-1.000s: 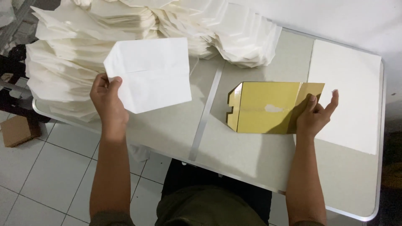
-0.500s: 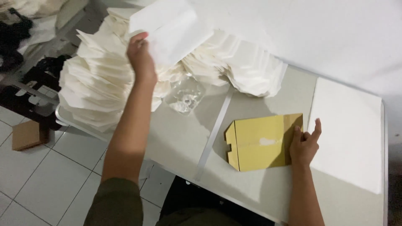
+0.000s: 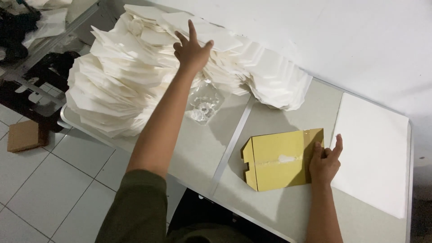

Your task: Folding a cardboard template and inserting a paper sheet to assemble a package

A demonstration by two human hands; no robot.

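Observation:
My left hand [image 3: 192, 48] is stretched out over a big heap of folded white paper pieces [image 3: 135, 76] at the table's far left, fingers spread and holding nothing. One folded white piece [image 3: 204, 31] lies on the heap just beyond its fingertips. My right hand [image 3: 325, 163] rests on the right edge of a flat yellow card template [image 3: 276, 159] that lies on the grey table [image 3: 193, 153]. Right of that hand lies a stack of flat white sheets [image 3: 375, 148].
A crumpled clear plastic wrapper [image 3: 204, 102] lies between the heap and the template. A metal strip [image 3: 231, 139] runs across the table's middle. A small brown cardboard box [image 3: 24, 135] sits on the tiled floor at the left. A white wall stands behind the table.
My left hand carried a folded white piece from the table's front up to the heap and let it go there. My right hand stayed on the yellow template.

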